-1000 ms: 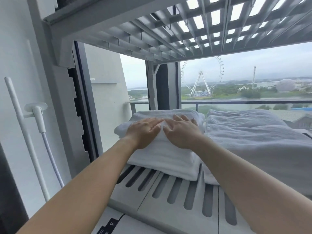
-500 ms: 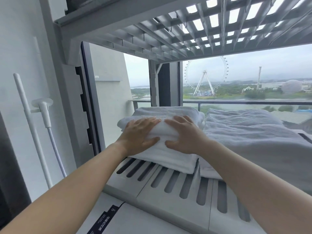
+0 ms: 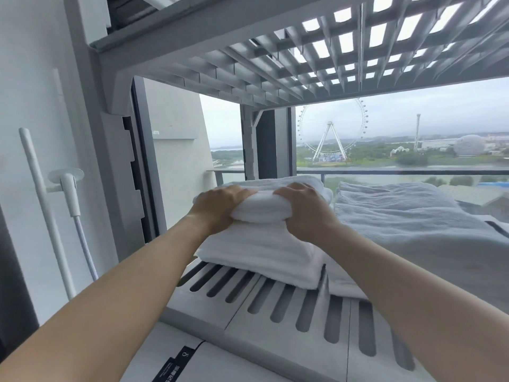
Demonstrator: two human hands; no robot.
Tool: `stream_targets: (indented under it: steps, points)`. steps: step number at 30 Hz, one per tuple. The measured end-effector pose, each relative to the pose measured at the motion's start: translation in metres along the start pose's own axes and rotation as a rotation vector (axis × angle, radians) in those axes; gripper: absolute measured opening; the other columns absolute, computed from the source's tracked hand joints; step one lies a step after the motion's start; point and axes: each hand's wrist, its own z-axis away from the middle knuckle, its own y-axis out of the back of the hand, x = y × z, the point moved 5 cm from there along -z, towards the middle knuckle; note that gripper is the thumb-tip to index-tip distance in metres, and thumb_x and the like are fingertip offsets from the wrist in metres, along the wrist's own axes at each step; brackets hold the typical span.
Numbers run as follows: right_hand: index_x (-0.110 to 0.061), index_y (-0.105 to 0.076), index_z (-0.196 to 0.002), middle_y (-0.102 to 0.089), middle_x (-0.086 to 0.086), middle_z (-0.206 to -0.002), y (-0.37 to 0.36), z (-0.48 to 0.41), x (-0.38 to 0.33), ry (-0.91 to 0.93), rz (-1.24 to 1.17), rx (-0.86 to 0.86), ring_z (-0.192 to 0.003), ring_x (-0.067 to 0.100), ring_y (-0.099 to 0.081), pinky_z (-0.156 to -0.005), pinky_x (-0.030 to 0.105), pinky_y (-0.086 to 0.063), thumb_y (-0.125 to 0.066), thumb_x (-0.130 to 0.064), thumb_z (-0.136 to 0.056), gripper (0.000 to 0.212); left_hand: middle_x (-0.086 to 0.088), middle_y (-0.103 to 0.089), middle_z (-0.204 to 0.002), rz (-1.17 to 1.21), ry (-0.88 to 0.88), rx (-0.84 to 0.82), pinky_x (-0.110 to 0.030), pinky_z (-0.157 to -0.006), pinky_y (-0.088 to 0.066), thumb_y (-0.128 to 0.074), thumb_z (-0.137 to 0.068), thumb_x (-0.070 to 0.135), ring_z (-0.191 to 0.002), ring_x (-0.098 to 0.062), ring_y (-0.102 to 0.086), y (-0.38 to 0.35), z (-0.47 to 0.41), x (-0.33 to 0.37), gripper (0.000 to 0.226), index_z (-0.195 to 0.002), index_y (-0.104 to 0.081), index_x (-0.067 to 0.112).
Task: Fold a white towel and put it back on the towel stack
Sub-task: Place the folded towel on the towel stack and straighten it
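We grip the top towel at both ends, left hand and right hand each clenched on its bunched edge atop the stack on the shelf, so unfolding, refolding and return seemingly all remain.

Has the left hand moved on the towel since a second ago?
Yes. The left hand has slid from flat on top toward the near edge of the white towel, nearer the slotted shelf, and grips it.
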Motion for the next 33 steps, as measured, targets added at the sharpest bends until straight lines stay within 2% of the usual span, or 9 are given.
stream_targets:
  steps: [3, 8, 13, 17, 22, 24, 27, 30, 33]
  points:
    - [-0.021, -0.058, -0.116, -0.057, 0.005, -0.114, 0.013, -0.013, 0.006, 0.023, -0.015, 0.133, -0.113, 0.024, -0.045, -0.083, 0.03, -0.038, -0.054, -0.004, -0.075, 0.045, 0.004, -0.054, -0.125, -0.114, -0.044, 0.202, -0.04, -0.075, -0.05, -0.046, -0.082, -0.003, -0.107, -0.025, -0.056, 0.014, -0.014, 0.003, 0.069, -0.136, -0.035, 0.039]
    - [-0.013, -0.062, -0.113, -0.06, 0.01, -0.11, 0.028, -0.042, 0.018, 0.129, 0.015, 0.246, -0.111, 0.031, -0.048, -0.088, 0.047, -0.048, -0.053, 0.005, -0.071, 0.047, -0.004, -0.058, -0.123, -0.131, -0.029, 0.395, -0.048, -0.078, -0.051, -0.056, -0.077, -0.008, -0.107, -0.03, -0.057, 0.015, -0.045, 0.001, 0.069, -0.134, -0.045, 0.03]
    - [-0.012, -0.061, -0.115, -0.06, 0.012, -0.111, 0.023, -0.076, 0.049, 0.126, 0.062, 0.24, -0.111, 0.032, -0.048, -0.093, 0.045, -0.045, -0.055, 0.007, -0.069, 0.05, -0.006, -0.055, -0.128, -0.143, -0.013, 0.386, -0.05, -0.082, -0.048, -0.055, -0.08, -0.007, -0.112, -0.031, -0.054, -0.002, -0.093, -0.003, 0.071, -0.138, -0.038, 0.031]
    - [-0.011, -0.061, -0.116, -0.06, 0.013, -0.112, 0.012, -0.104, 0.078, 0.121, 0.071, 0.247, -0.112, 0.033, -0.048, -0.094, 0.046, -0.045, -0.056, 0.007, -0.069, 0.051, -0.004, -0.051, -0.13, -0.249, -0.053, 0.37, -0.046, -0.087, -0.046, -0.064, -0.077, 0.002, -0.115, -0.029, -0.051, -0.018, -0.135, -0.009, 0.078, -0.141, -0.031, 0.033]
    - [-0.009, -0.059, -0.117, -0.058, 0.014, -0.113, -0.006, -0.128, 0.107, 0.142, 0.045, 0.249, -0.112, 0.034, -0.047, -0.094, 0.046, -0.045, -0.058, 0.007, -0.066, 0.053, -0.011, -0.058, -0.121, -0.291, -0.1, 0.464, -0.048, -0.085, -0.046, -0.061, -0.083, 0.005, -0.108, -0.032, -0.056, -0.031, -0.169, -0.015, 0.057, -0.134, -0.046, 0.026]
    - [-0.013, -0.058, -0.119, -0.057, 0.011, -0.116, -0.03, -0.123, 0.122, 0.113, 0.061, 0.176, -0.114, 0.031, -0.046, -0.097, 0.041, -0.042, -0.059, 0.002, -0.068, 0.053, -0.011, -0.054, -0.126, -0.231, -0.1, 0.378, -0.046, -0.087, -0.043, -0.054, -0.085, 0.003, -0.111, -0.033, -0.053, -0.058, -0.167, -0.014, 0.06, -0.138, -0.04, 0.028]
    - [-0.022, -0.056, -0.122, -0.055, 0.003, -0.126, -0.052, -0.113, 0.142, -0.034, 0.001, 0.011, -0.121, 0.023, -0.044, -0.101, 0.031, -0.035, -0.067, -0.018, -0.072, 0.052, -0.003, -0.048, -0.132, -0.161, 0.042, 0.118, -0.04, -0.089, -0.041, -0.035, -0.093, 0.007, -0.111, -0.029, -0.051, -0.098, -0.159, -0.02, 0.059, -0.144, -0.023, 0.035]
    - [-0.022, -0.056, -0.122, -0.056, 0.001, -0.127, -0.048, -0.116, 0.144, -0.046, -0.011, 0.044, -0.121, 0.021, -0.045, -0.101, 0.028, -0.034, -0.065, -0.013, -0.068, 0.056, -0.004, -0.052, -0.121, -0.128, 0.086, 0.103, -0.039, -0.089, -0.043, -0.041, -0.086, 0.001, -0.109, -0.029, -0.049, -0.092, -0.169, -0.029, 0.056, -0.136, -0.036, 0.026]
    - [-0.018, -0.059, -0.118, -0.06, 0.002, -0.12, -0.036, -0.112, 0.135, 0.001, -0.047, 0.236, -0.116, 0.023, -0.047, -0.094, 0.032, -0.042, -0.055, 0.002, -0.063, 0.059, -0.003, -0.06, -0.1, -0.304, -0.018, 0.308, -0.038, -0.075, -0.049, -0.064, -0.067, -0.004, -0.092, -0.027, -0.056, -0.067, -0.171, -0.023, 0.054, -0.115, -0.055, 0.019]
